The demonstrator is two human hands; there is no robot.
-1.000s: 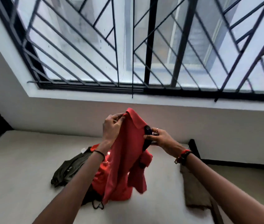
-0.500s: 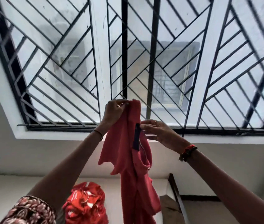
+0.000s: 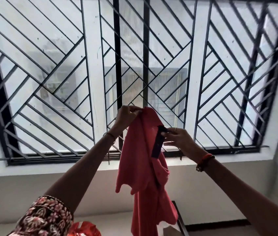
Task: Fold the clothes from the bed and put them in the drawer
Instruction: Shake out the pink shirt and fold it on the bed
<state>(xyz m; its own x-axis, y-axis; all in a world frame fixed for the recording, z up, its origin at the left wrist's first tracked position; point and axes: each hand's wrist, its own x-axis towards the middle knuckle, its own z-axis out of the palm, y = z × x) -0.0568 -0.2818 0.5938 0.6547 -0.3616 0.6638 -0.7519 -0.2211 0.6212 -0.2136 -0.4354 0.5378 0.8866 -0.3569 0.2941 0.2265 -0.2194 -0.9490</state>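
We have the left hand (image 3: 128,114) up high, fingertips pinched together on the top edge of the coral-red knit garment (image 3: 140,160). The right hand (image 3: 179,140) sits lower and to the right of it. Its thumb and fingers are clamped on a dark narrow strip (image 3: 158,143) on the garment's front. The garment hangs straight down from both hands, between the two forearms. One loose flap sits under the left wrist, and the long lower part runs off the bottom of the view.

Edges: a black metal window grille (image 3: 66,65) fills the space behind both hands, and we can't tell how near it is. A white window sill (image 3: 83,166) lies below the hands, behind the hanging cloth. A dark slanted rail (image 3: 180,218) is just right of the garment's lower part, under the right forearm. A red patterned cloth (image 3: 85,229) lies far below the left hand, at the bottom edge beside a floral printed sleeve (image 3: 46,217).

Open room: we see free air left of the left hand, right of the right hand, and under both forearms. Red bangles (image 3: 204,160) are on the right wrist.
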